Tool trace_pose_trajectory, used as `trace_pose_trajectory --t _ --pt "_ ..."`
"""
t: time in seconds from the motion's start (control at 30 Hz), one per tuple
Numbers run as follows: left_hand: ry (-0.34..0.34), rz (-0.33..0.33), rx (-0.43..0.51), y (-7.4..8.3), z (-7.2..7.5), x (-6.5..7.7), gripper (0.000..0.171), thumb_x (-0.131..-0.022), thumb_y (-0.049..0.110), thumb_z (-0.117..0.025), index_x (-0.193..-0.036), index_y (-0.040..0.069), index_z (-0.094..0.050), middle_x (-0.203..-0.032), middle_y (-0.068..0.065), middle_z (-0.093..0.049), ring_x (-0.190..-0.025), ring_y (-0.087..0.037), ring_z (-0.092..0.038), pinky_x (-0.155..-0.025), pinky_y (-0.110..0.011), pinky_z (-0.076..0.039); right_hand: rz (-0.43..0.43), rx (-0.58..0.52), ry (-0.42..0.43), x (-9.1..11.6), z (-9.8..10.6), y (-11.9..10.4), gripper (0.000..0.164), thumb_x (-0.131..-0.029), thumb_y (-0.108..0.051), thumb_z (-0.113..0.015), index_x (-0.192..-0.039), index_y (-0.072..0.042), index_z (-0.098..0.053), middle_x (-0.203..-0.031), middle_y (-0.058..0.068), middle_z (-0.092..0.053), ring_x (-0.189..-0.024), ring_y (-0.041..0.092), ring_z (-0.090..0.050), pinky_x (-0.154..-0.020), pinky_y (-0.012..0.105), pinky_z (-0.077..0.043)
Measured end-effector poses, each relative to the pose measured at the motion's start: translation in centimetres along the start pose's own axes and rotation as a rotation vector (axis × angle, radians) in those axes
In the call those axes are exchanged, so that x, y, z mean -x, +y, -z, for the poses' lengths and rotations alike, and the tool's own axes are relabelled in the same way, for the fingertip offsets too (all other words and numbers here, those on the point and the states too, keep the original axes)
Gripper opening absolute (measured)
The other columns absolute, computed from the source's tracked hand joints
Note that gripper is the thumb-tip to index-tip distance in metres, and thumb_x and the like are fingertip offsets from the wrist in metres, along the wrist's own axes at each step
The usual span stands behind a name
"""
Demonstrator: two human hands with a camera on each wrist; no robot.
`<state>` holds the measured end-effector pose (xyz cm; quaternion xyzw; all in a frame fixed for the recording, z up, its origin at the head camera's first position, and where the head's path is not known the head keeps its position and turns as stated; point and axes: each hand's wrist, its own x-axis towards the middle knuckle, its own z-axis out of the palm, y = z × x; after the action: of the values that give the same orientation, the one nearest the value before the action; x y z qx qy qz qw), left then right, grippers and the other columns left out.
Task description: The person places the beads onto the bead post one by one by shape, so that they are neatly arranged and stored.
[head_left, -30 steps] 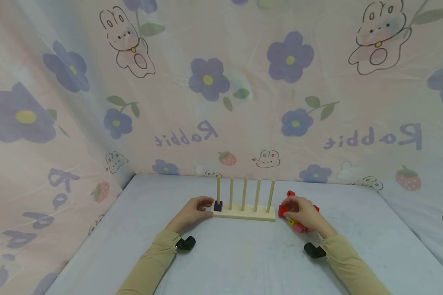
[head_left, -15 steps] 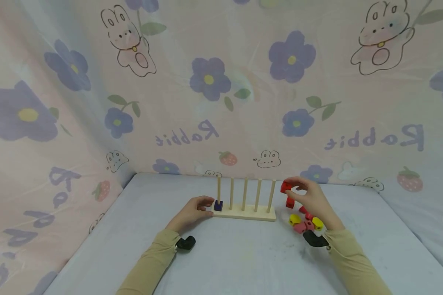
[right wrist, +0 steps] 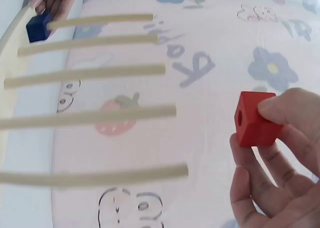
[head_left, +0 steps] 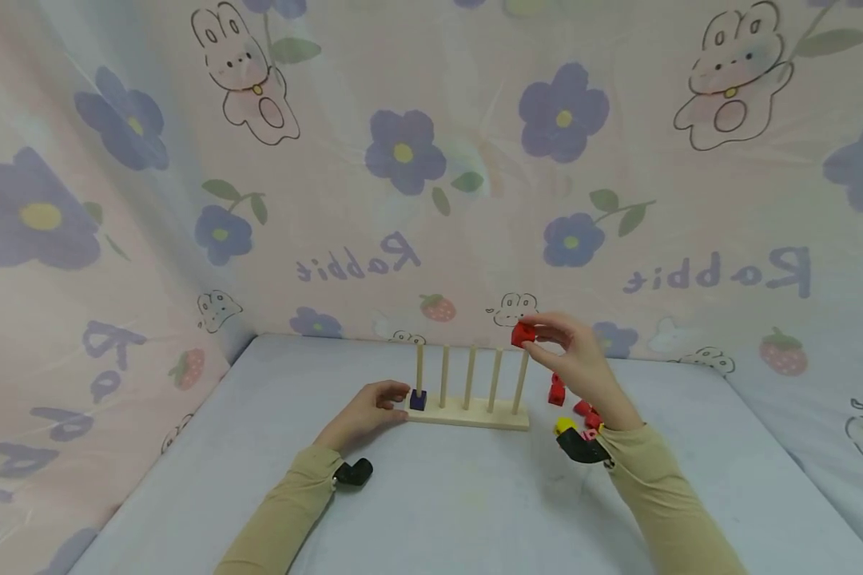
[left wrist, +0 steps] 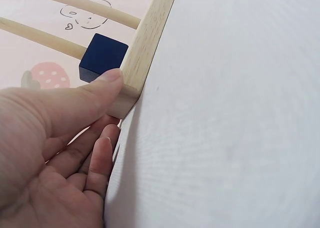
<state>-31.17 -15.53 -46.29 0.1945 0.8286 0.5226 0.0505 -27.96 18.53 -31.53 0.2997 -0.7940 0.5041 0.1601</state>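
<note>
A wooden peg stand (head_left: pixel 467 414) with several upright rods stands on the table; a dark blue cube bead (left wrist: pixel 102 57) sits at the bottom of its leftmost rod. My left hand (head_left: pixel 362 413) grips the stand's left end, thumb against the base beside the blue bead in the left wrist view. Between thumb and fingers, my right hand (head_left: pixel 577 355) pinches a red block-shaped bead (right wrist: pixel 256 120) whose hole shows on one side. In the head view this bead is up at the top of the rightmost rod; the right wrist view shows it apart from the rod tips.
Right of the stand lie loose red beads (head_left: pixel 557 394) and a yellow bead (head_left: pixel 564 424), with others partly hidden behind the right wrist's black camera (head_left: pixel 582 447). A printed cloth (head_left: pixel 431 200) hangs behind the white table (head_left: pixel 460 495).
My right hand has lifted the red bead from the loose pile and carried it up and left to the rightmost rod's top. The left hand keeps its grip on the stand.
</note>
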Motion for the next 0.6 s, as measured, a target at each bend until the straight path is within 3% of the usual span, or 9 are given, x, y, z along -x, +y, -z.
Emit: trace_pose_trajectory --t 0.13,0.2,0.43,0.6 --pt "0.010 0.006 -0.017 -1.4 0.0 -0.5 0.049 -0.084 0.008 -0.073 -0.128 -0.003 -0.054 -0.121 -0.019 -0.059 -0.109 -0.034 -0.055 -0.096 -0.049 -0.042 0.057 -0.052 -0.037 -1.0 -1.6 -1.2 0.035 -0.083 0.012 -0.066 -0.117 0.009 -0.060 -0.112 0.022 -0.059 -0.099 0.031 -0.061 -0.086 0.025 -0.050" --pt "0.012 0.011 -0.028 -1.4 0.0 -0.5 0.049 -0.083 0.010 -0.074 -0.128 0.000 -0.056 -0.120 -0.015 -0.060 -0.108 -0.030 -0.056 -0.095 -0.046 -0.044 0.079 -0.052 -0.059 -1.4 -2.5 -1.6 0.034 -0.083 0.012 -0.066 -0.117 0.010 -0.060 -0.113 0.023 -0.059 -0.098 0.033 -0.061 -0.084 0.025 -0.051" --pt "0.004 0.021 -0.043 -1.3 0.0 -0.5 0.048 -0.084 0.011 -0.074 -0.128 0.004 -0.056 -0.120 -0.011 -0.060 -0.106 -0.026 -0.057 -0.095 -0.043 -0.044 0.099 -0.056 -0.092 -2.8 -5.5 -2.3 0.033 -0.084 0.009 -0.066 -0.117 0.010 -0.060 -0.110 0.021 -0.059 -0.099 0.033 -0.060 -0.085 0.050 -0.049" --pt "0.007 0.030 -0.048 -1.3 0.1 -0.5 0.046 -0.084 0.012 -0.074 -0.127 0.005 -0.057 -0.118 -0.009 -0.061 -0.104 -0.023 -0.057 -0.093 -0.041 -0.045 0.107 -0.084 -0.090 -3.4 -7.8 -2.3 0.033 -0.085 0.010 -0.064 -0.117 0.009 -0.060 -0.112 0.022 -0.059 -0.101 0.032 -0.060 -0.086 0.053 -0.048"
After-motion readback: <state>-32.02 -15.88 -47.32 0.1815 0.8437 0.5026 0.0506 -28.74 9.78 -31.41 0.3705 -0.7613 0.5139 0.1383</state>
